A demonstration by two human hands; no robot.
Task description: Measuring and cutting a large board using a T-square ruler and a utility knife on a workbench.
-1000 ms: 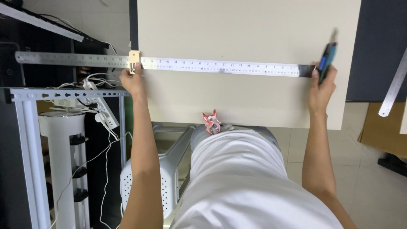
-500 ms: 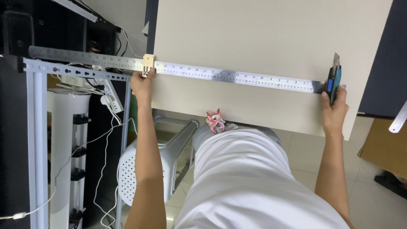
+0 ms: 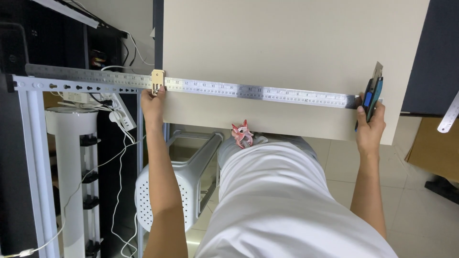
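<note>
A long steel ruler (image 3: 248, 90) lies across the beige board (image 3: 296, 52), near its lower edge, and sticks out past the left edge over a metal frame (image 3: 28, 119). The left hand (image 3: 153, 102) presses the ruler at the board's left edge, fingers closed beside a small brass stop (image 3: 158, 82). The right hand (image 3: 370, 126) grips a blue and black cutter (image 3: 372, 95) at the ruler's right end, near the board's right edge. A brown cardboard box (image 3: 432, 150) stands on the floor to the right.

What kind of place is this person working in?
Probably a small workshop or maker space. A long steel ruler lies across a large beige board, the right hand holds a blue utility knife at its end, and a perforated metal frame with cables stands at the left.
</note>
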